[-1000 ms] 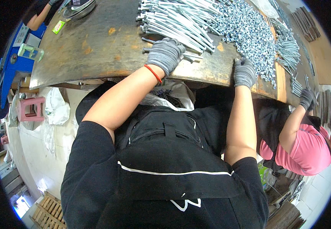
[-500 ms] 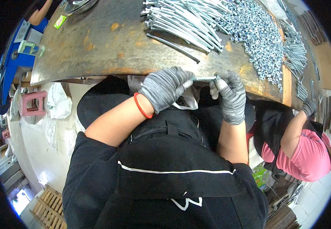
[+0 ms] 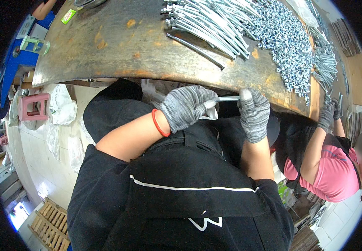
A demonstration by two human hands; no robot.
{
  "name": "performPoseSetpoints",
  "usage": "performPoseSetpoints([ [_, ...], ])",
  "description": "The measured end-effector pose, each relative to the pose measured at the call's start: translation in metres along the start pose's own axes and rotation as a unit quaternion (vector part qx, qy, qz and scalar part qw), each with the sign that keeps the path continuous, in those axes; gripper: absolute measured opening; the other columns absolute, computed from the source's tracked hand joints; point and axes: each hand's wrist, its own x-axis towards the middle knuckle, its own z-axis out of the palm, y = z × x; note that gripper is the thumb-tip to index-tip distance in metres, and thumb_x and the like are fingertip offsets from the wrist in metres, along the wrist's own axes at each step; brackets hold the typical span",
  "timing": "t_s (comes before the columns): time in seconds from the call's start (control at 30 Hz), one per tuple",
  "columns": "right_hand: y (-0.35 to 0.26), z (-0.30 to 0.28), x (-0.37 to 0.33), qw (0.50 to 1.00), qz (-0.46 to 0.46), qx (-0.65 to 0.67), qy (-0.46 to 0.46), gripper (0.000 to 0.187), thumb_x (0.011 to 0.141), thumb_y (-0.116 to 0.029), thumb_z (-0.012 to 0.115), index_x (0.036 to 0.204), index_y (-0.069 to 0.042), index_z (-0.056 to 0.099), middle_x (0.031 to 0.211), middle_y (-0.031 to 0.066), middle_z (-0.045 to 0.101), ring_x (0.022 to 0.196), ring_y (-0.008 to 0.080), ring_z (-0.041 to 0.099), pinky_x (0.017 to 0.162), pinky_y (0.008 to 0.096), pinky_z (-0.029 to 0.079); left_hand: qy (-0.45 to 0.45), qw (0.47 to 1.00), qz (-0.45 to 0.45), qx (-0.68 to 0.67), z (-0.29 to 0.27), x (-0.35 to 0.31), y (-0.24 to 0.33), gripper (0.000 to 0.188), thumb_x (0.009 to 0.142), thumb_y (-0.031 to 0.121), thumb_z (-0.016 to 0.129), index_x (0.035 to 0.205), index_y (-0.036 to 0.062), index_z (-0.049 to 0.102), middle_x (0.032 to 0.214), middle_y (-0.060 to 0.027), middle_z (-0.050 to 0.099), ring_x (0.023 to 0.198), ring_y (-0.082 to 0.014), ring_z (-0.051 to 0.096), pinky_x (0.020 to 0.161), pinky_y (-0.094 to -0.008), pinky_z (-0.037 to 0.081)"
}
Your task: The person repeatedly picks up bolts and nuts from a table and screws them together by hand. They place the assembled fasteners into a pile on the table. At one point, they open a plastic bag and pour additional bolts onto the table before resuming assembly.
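A long silvery bolt spans the gap between my two grey-gloved hands, just off the table's near edge. My left hand grips one part of it, fingers closed. At the other end, my right hand has its thumb and fingers closed around the tip, which they hide; whether a nut sits there cannot be seen. Beyond my hands a single darker bolt lies on the worn metal table. Behind that is a heap of long bolts, beside a large spread of hex nuts.
On the right a co-worker in a pink top reaches gloved hands toward more bolts. A pink stool and white plastic bags stand at left. A green packet lies on the far left tabletop.
Both my hands have come slightly nearer my body, with the bolt still between them. My right fingers have wrapped further over its end. The co-worker's second gloved hand now shows.
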Motion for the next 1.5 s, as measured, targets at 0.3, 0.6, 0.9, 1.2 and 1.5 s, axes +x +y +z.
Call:
performPoseSetpoints([
  [0.3, -0.045, 0.028, -0.02, 0.941, -0.092, 0.302, -0.121, 0.064, 0.084, -0.046, 0.056, 0.132, -0.006, 0.043, 0.14, 0.0167, 0.034, 0.118, 0.0261, 0.045, 0.097, 0.038, 0.036, 0.14, 0.923, -0.242, -0.266, -0.021, -0.001, -0.034, 0.018, 0.091, 0.013, 0.05, 0.098, 0.0033, 0.064, 0.086, -0.0075, 0.067, 0.078, -0.0163, 0.061, 0.071, -0.0294, 0.049],
  [0.6, 0.019, 0.026, -0.021, 0.984, -0.101, -0.004, -0.146, 0.022, 0.083, -0.021, 0.061, 0.092, -0.001, 0.061, 0.087, 0.0168, 0.061, 0.081, 0.034, 0.059, 0.075, 0.0364, 0.048, -0.096, 0.982, -0.078, -0.145, -0.002, -0.031, -0.046, 0.021, 0.086, 0.017, 0.06, 0.098, 0.0006, 0.065, 0.092, -0.0139, 0.066, 0.087, -0.0248, 0.063, 0.08, -0.0317, 0.048],
  [0.9, 0.057, 0.019, -0.019, 0.993, 0.049, -0.066, -0.09, 0.023, 0.085, -0.022, 0.062, 0.09, 0.0, 0.062, 0.081, 0.0186, 0.063, 0.077, 0.0282, 0.061, 0.073, 0.0344, 0.047, -0.341, 0.905, -0.191, 0.166, 0.073, -0.006, -0.159, 0.045, 0.088, 0.034, 0.051, 0.13, 0.0172, 0.047, 0.129, -0.0126, 0.051, 0.117, -0.0294, 0.05, 0.1, -0.0354, 0.036],
  [1.2, 0.129, -0.069, 0.068, 0.929, 0.174, -0.285, 0.159, 0.048, 0.084, -0.02, 0.062, 0.128, -0.008, 0.047, 0.115, 0.0177, 0.06, 0.104, 0.0264, 0.06, 0.089, 0.0337, 0.045, -0.083, 0.988, -0.094, 0.084, -0.006, 0.066, -0.009, 0.034, 0.084, 0.028, 0.059, 0.112, 0.0079, 0.059, 0.103, -0.0169, 0.063, 0.097, -0.0319, 0.06, 0.084, -0.0353, 0.047],
  [1.5, 0.105, -0.052, 0.087, 0.908, 0.244, -0.297, 0.166, 0.034, 0.084, -0.021, 0.059, 0.116, -0.01, 0.054, 0.109, 0.0151, 0.063, 0.099, 0.0303, 0.061, 0.086, 0.0402, 0.045, -0.127, 0.931, -0.282, 0.192, -0.028, 0.079, -0.036, 0.055, 0.083, 0.052, 0.053, 0.111, 0.0055, 0.058, 0.105, -0.0198, 0.062, 0.098, -0.0341, 0.06, 0.085, -0.0403, 0.046],
])
